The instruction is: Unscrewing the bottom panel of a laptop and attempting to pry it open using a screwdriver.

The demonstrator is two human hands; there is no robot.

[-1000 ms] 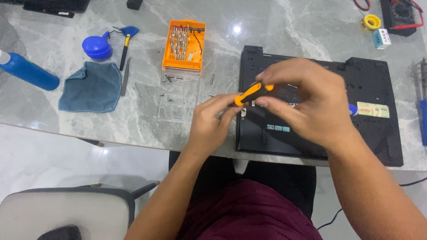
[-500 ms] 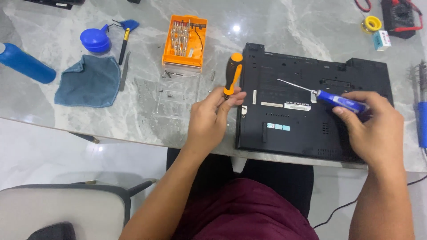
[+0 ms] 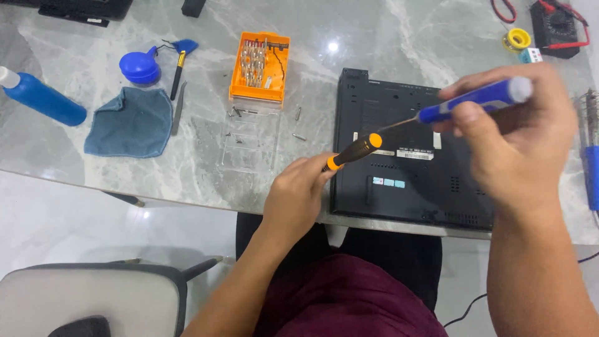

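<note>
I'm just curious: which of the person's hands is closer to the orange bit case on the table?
The left hand. It is below and slightly right of the bit case, holding a black-and-orange screwdriver. The right hand is far right, over the laptop.

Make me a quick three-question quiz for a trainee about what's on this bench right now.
1. True or false: the left hand holds a black and orange screwdriver.
2. What colour is the handle of the screwdriver in the right hand?
3. The blue cloth lies: A) on the black laptop; B) left of the orange bit case; C) on the chair.

Key: 1 true; 2 blue; 3 B.
</note>
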